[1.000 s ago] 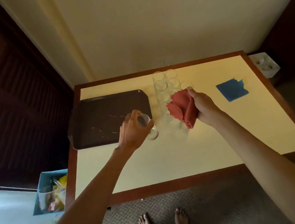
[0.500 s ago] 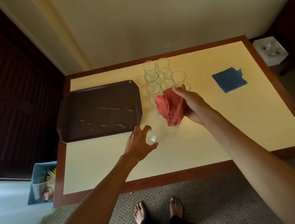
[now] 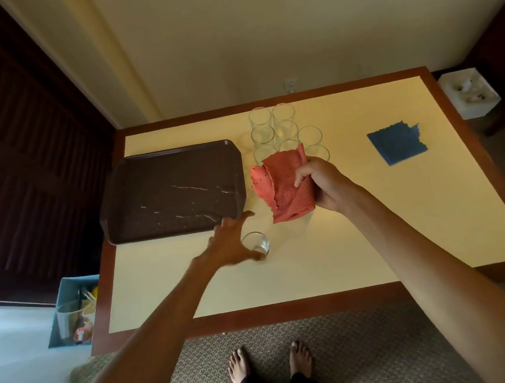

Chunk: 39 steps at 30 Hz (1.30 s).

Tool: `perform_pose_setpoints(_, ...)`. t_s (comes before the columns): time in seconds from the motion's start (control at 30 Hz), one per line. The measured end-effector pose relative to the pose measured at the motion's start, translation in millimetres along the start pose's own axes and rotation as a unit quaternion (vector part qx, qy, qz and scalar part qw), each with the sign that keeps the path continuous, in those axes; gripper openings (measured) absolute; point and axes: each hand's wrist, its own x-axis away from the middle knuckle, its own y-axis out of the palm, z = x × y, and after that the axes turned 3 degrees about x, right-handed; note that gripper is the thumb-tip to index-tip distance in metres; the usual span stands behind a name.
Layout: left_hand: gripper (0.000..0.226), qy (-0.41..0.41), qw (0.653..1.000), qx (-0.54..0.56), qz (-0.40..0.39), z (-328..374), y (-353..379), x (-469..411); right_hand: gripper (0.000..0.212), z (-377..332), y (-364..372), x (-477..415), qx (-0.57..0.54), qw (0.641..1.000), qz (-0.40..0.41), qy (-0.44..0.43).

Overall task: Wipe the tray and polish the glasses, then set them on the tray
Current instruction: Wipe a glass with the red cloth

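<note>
A dark brown tray (image 3: 141, 176) with pale streaks lies on the left of the table. One clear glass (image 3: 257, 244) stands upright on the table just in front of the tray's near right corner. My left hand (image 3: 229, 242) is beside it with fingers spread, the thumb by the glass's base. My right hand (image 3: 323, 181) grips a crumpled red cloth (image 3: 283, 182) above the table, right of the tray. Several more clear glasses (image 3: 274, 129) stand grouped behind the cloth, which hides some of them.
A blue cloth (image 3: 398, 140) lies flat on the right of the yellow table (image 3: 369, 238). On the floor, a blue bin (image 3: 71, 312) of items stands at the left and a white box (image 3: 470, 91) at the far right. My bare feet (image 3: 269, 362) stand at the table's near edge.
My left hand carried the glass from over the tray's corner down to the table in front of it and spread its fingers off it. The right hand kept hold of the red cloth.
</note>
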Motion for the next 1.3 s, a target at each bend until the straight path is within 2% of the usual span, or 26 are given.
perform_pose_setpoints(0.07, 0.069, 0.004, 0.994, 0.110, 0.016, 2.9, -37.8, 2.8, 0.051, -7.8, 7.1, 3.0, 0.029, 0.999, -0.016, -0.003)
perform_pose_setpoints(0.13, 0.025, 0.001, 0.962, 0.263, 0.077, 11.1, -78.4, 10.2, 0.052, -19.2, 18.4, 6.7, 0.062, 0.997, -0.041, -0.007)
perform_pose_setpoints(0.17, 0.022, 0.002, 0.936, 0.337, 0.098, 18.7, -100.0, 17.8, 0.054, -27.0, 26.1, 8.4, 0.079, 0.995, -0.053, -0.013)
perform_pose_setpoints(0.23, 0.044, 0.019, 0.893, 0.441, 0.084, 30.7, -134.9, 32.7, 0.054, -39.0, 42.6, 10.1, 0.113, 0.990, -0.081, -0.023)
perform_pose_setpoints(0.27, 0.052, 0.035, 0.889, 0.453, 0.062, 37.0, -147.1, 38.0, 0.054, -44.3, 48.9, 10.5, 0.129, 0.987, -0.088, -0.026)
perform_pose_setpoints(0.33, 0.052, 0.071, 0.904, 0.421, 0.033, 42.6, -164.5, 47.7, 0.062, -54.9, 63.9, 9.3, 0.164, 0.981, -0.100, -0.033)
perform_pose_setpoints(0.4, 0.036, 0.091, 0.912, 0.399, 0.021, 41.0, -177.5, 51.7, 0.070, -64.6, 74.8, 7.8, 0.186, 0.976, -0.104, -0.036)
perform_pose_setpoints(0.47, 0.021, 0.100, 0.915, 0.388, 0.047, 32.6, -188.7, 52.8, 0.053, -72.0, 84.0, 5.1, 0.195, 0.975, -0.102, -0.035)
perform_pose_setpoints(0.53, 0.017, 0.099, 0.920, 0.374, 0.060, 27.4, -197.3, 55.5, 0.035, -75.7, 85.7, 0.1, 0.184, 0.978, -0.100, -0.015)
perform_pose_setpoints(0.63, 0.021, 0.115, 0.926, 0.356, 0.059, 20.2, -211.3, 61.1, 0.042, -78.8, 87.3, -7.9, 0.202, 0.972, -0.122, 0.020)
perform_pose_setpoints(0.7, 0.023, 0.120, 0.926, 0.354, 0.059, 16.1, -221.8, 64.1, 0.039, -84.7, 92.9, -8.6, 0.244, 0.963, -0.118, 0.013)
perform_pose_setpoints(0.83, 0.034, 0.098, 0.908, 0.406, 0.026, 7.7, -240.1, 69.2, 0.033, -100.3, 111.3, -6.5, 0.297, 0.950, -0.060, -0.079)
perform_pose_setpoints(0.9, 0.041, 0.094, 0.892, 0.442, 0.001, 2.4, -248.1, 73.5, 0.026, -109.8, 122.3, -7.8, 0.358, 0.917, -0.031, -0.172)
perform_pose_setpoints(1.0, 0.053, 0.104, 0.883, 0.457, -0.028, -1.7, -261.1, 81.3, 0.024, -127.9, 139.8, -3.5, 0.396, 0.884, -0.045, -0.244)
perform_pose_setpoints(1.1, 0.049, 0.125, 0.890, 0.437, -0.048, -6.6, -272.3, 88.8, 0.029, -143.9, 154.6, 4.4, 0.410, 0.872, -0.073, -0.256)
perform_pose_setpoints(1.2, 0.053, 0.160, 0.892, 0.420, -0.036, -13.1, -280.8, 86.1, 0.036, -149.5, 161.0, 7.9, 0.390, 0.886, -0.054, -0.244)
perform_pose_setpoints(1.3, 0.052, 0.175, 0.887, 0.427, 0.000, -18.4, -287.9, 86.2, 0.049, -139.8, 156.0, 10.1, 0.334, 0.928, -0.078, -0.147)
